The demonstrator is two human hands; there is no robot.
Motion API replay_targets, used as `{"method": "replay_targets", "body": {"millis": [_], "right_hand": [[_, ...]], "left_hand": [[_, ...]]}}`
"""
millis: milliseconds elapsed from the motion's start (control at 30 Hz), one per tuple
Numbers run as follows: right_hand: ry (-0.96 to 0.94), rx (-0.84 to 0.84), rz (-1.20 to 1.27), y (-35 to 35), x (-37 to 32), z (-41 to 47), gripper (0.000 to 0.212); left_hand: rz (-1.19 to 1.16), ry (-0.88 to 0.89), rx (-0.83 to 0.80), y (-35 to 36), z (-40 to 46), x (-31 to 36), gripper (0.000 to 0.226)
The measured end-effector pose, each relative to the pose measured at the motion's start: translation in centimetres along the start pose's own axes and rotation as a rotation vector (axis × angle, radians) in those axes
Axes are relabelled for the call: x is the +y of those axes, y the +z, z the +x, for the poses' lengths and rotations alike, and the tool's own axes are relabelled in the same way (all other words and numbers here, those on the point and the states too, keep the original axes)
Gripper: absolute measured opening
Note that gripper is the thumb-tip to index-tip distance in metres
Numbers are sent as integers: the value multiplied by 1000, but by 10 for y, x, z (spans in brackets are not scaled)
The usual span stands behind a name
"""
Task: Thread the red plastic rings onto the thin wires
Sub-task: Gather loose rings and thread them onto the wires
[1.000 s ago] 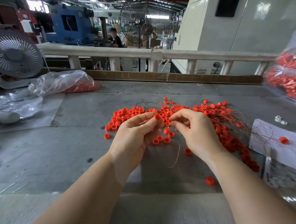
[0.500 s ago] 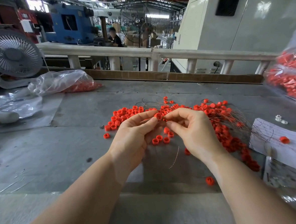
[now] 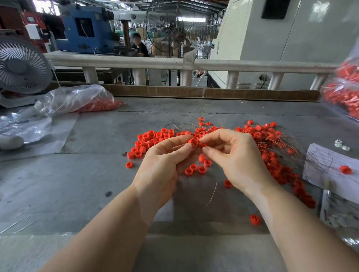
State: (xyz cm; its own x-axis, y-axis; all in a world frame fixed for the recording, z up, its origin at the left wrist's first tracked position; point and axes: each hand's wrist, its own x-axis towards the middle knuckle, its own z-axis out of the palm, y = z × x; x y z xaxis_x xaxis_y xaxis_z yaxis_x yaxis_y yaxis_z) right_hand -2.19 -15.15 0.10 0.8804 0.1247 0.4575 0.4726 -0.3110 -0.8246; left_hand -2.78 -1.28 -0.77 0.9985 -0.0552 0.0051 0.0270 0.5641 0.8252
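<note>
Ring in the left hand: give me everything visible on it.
The ring is a small, short cylinder of bright red-orange plastic, open at the end facing the camera, with what looks like a cross web inside. The left hand pinches it between thumb and forefinger, lifted off the table in front of the ring pile. The right hand has its fingertips right beside it, pinched as if on a wire; the wire itself is too thin to make out there, so threading cannot be confirmed.

Left hand pinching; right hand apparently pinching, fingers curled.
</note>
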Motion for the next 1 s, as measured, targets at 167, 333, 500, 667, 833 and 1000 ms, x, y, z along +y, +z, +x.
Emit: {"method": "replay_targets", "body": {"millis": [167, 333, 500, 667, 833, 1000], "right_hand": [[5, 15, 57, -1, 1, 1, 29], [24, 32, 134, -1, 2, 2, 26], [16, 45, 185, -3, 1, 3, 20], [13, 41, 205, -4, 1, 2, 25], [16, 29, 228, -4, 0, 2, 32], [27, 26, 296, -4, 0, 3, 29]], "left_hand": [[-6, -2, -9, 1, 0, 0, 14], [-3, -1, -23, 0, 0, 0, 14], [0, -2, -49, 0, 0, -1, 15], [-16, -2, -59, 0, -1, 0, 16], [-22, 1, -64, 2, -1, 1, 18], [-29, 11, -88, 1, -2, 1, 16]]}}
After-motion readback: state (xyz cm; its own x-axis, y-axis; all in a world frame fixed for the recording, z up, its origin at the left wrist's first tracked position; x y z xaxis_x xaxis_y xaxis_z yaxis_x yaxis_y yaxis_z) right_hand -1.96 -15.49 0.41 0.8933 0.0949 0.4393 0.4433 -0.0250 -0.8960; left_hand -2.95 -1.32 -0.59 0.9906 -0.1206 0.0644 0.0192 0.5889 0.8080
